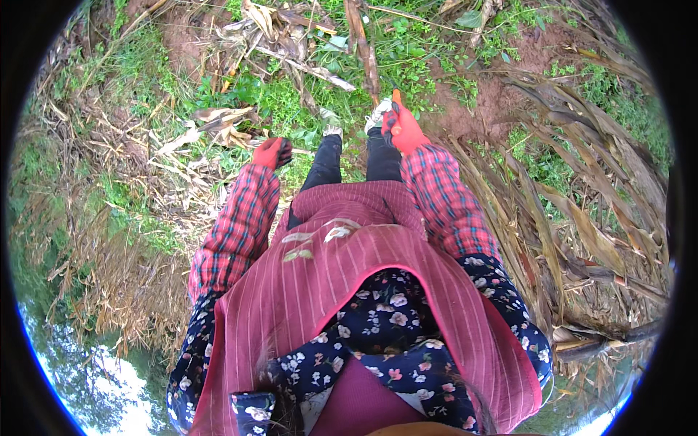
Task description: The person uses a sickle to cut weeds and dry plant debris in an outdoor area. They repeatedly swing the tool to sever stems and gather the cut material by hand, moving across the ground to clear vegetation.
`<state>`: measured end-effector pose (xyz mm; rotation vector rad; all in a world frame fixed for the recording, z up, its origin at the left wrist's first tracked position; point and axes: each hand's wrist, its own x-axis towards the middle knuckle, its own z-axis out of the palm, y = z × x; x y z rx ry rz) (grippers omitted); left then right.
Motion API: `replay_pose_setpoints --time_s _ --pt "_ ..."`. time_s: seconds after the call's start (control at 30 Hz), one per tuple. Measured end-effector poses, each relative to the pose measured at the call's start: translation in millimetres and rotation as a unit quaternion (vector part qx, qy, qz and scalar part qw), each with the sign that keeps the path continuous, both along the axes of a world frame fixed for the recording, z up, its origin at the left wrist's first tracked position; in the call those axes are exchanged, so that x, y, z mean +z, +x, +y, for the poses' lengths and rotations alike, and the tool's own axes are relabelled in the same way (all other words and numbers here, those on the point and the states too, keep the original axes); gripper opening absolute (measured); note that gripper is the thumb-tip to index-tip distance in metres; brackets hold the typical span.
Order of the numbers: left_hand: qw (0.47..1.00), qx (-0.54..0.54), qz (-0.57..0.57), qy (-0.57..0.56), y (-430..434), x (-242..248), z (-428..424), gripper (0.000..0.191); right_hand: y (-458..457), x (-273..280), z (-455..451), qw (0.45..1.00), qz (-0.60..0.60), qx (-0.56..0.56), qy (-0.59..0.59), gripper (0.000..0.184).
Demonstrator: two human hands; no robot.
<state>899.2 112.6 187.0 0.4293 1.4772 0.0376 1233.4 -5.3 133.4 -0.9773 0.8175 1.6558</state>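
My right hand (404, 131), in a red work glove with dark patches on the fingers, is closed around the orange handle (396, 97) of a hand tool. A thin dark piece extends beyond the handle, but the greenery blurs its shape. My left hand (271, 153), in a matching glove, is curled into a fist at the left, with nothing visible in it. Close by lie dry corn husks (226, 124) on the ground. My shoes, one of them a white shoe (377, 113), stand among low green weeds (272, 103) between the hands.
Dry corn stalks and leaves (578, 207) lean and lie thickly along the right. A brown stalk (362, 49) lies on the ground ahead of my feet. Reddish bare soil (480, 109) shows at upper right. Dry plant litter (131, 261) covers the left side.
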Motion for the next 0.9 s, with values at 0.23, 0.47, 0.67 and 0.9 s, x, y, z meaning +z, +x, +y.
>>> replay_pose_setpoints --time_s 0.23,0.47,0.67,0.9 --pt "0.917 -0.339 0.133 0.165 53.4 -28.0 -4.7 0.059 -6.2 168.4 -53.1 0.953 0.294 -0.069 -0.006 0.021" --pt "0.939 -0.223 0.134 0.224 36.8 1.5 3.6 0.053 -17.5 223.1 -19.3 0.968 0.200 0.124 0.084 0.020" --pt "0.965 0.017 -0.083 0.249 35.6 149.7 43.5 0.058 -26.1 253.0 20.9 0.948 -0.142 0.242 0.149 0.026" --pt "0.757 0.216 -0.550 0.279 38.3 258.6 99.3 0.074 -18.5 278.6 47.4 0.924 -0.235 0.225 0.198 0.025"
